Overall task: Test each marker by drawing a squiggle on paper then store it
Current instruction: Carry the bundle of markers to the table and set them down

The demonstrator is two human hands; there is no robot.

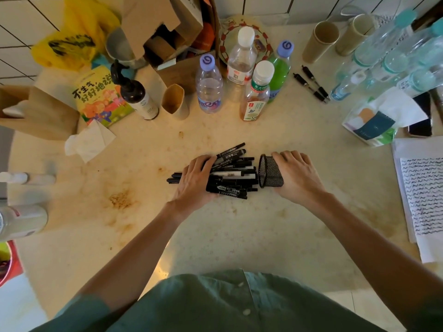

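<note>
At centre, the left hand [195,179] curls around a heap of black markers [233,174] labelled "记号笔", while the right hand [297,177], at 3 o'clock of them, grips a tipped mesh pen cup [270,174].

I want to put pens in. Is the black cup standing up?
No, tipped. The mesh cup lies sideways under the right hand, its mouth facing the markers.

A heap of black markers [233,174] lies beside a tipped black mesh holder [271,174], apparently empty; squiggled paper [424,200] far right.
</note>
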